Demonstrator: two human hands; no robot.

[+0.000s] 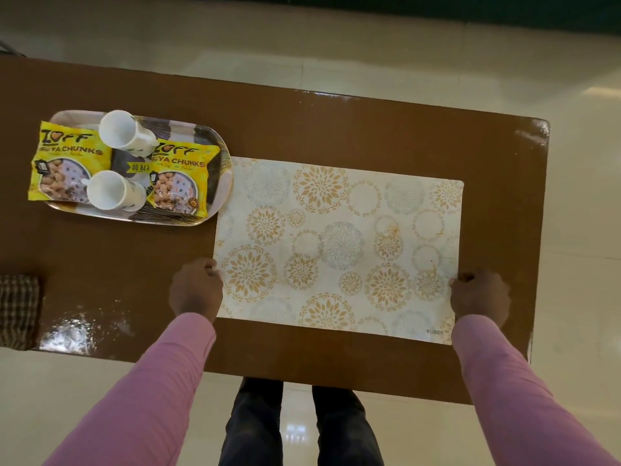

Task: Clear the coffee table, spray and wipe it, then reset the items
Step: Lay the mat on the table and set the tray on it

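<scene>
Gripping the placemat (339,247) by its two short edges, the left hand (196,287) and right hand (479,295) each curl their fingers over the mat's border close to the near corners. The placemat lies flat on the right part of the brown tabletop (336,129). Its far left corner meets the rim of a tray (222,144). The tray carries a left packet (67,166), a right packet (181,183), a far cup (124,132) and a near cup (112,190). A checked cloth (16,311) lies at the tabletop's left end.

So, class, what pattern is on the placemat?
The placemat has gold and grey floral circles on cream; head view.
</scene>
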